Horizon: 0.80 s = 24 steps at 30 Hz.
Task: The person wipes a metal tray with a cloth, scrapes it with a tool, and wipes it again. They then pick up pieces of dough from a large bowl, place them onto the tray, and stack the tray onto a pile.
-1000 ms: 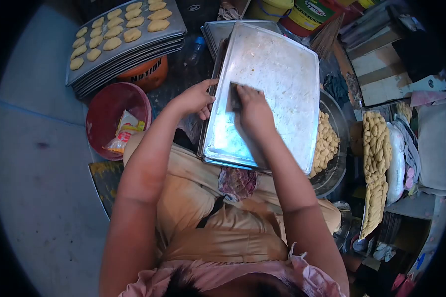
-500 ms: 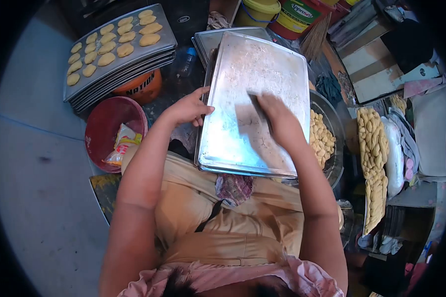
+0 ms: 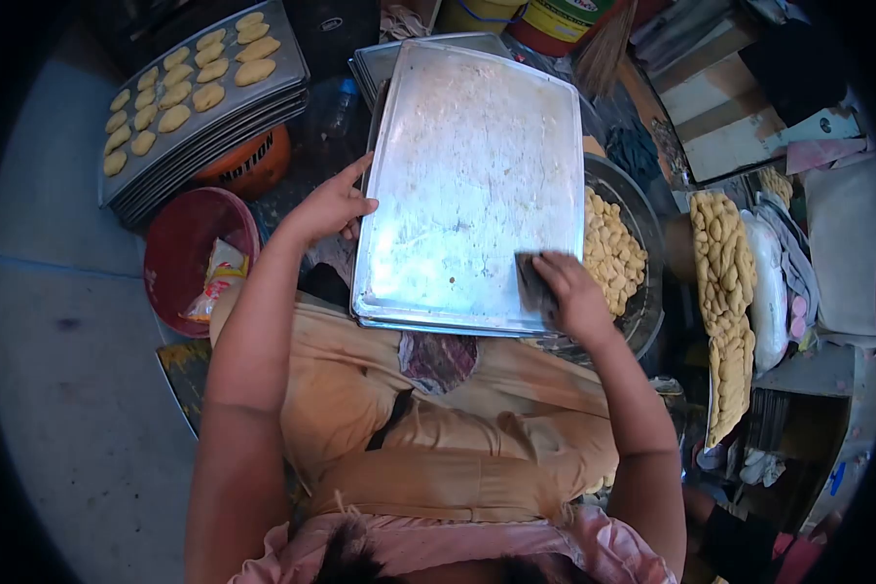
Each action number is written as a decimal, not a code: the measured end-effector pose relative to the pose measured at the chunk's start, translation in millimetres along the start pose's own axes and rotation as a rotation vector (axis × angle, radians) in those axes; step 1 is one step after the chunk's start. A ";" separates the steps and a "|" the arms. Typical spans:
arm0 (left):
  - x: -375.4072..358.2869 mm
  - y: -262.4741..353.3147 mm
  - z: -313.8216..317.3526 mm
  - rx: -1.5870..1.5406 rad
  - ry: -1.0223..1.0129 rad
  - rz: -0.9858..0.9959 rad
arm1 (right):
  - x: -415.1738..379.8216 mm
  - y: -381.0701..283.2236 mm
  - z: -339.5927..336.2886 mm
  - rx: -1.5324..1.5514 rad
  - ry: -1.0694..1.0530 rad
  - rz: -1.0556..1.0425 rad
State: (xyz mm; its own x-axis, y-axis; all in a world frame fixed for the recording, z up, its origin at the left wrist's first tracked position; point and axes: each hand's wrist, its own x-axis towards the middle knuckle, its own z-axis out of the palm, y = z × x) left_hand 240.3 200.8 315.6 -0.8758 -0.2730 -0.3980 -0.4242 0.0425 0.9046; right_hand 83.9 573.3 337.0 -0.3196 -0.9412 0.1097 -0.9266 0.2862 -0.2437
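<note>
A metal baking tray point(image 3: 472, 195) lies in front of me with its scuffed flat face up, on top of at least one more tray. My left hand point(image 3: 336, 206) grips its left edge, thumb on the upper face and fingers at the side. Near the lower right corner, my right hand point(image 3: 576, 300) is closed on a dark flat scraper point(image 3: 535, 282) pressed against the metal; motion blurs the tool. Just right of the tray, a large round basin point(image 3: 652, 321) holds many small dough pieces point(image 3: 613, 253), partly hidden by the tray.
At upper left, shaped dough pieces sit on a stack of trays point(image 3: 204, 117) above an orange bucket point(image 3: 253, 161). A red basin point(image 3: 165, 292) holds a plastic packet. More trays point(image 3: 360, 63), a broom point(image 3: 608, 49) and buckets stand behind. Dough-covered boards point(image 3: 725, 292) lie at right.
My right hand has moved the scraper from the tray's middle down to its lower right corner. My left hand keeps its hold on the left edge. The whole view has shifted slightly.
</note>
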 end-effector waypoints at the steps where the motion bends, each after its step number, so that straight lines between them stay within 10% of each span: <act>1: 0.9 0.1 -0.8 -0.001 -0.010 0.002 | 24.9 12.8 -1.0 -0.030 0.016 -0.004; 11: 2.6 -1.8 -8.3 -0.041 -0.039 0.028 | 290.6 126.2 14.0 -0.057 0.075 0.141; 24: -12.3 -11.1 -23.5 0.247 0.444 0.219 | 77.3 -66.7 -3.5 -0.166 0.332 -0.454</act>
State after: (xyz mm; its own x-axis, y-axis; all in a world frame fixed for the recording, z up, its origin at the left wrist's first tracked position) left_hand 261.2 181.1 314.0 -0.7912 -0.6092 -0.0534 -0.3310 0.3532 0.8750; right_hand 120.3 482.0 365.1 0.0967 -0.8771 0.4704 -0.9953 -0.0831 0.0496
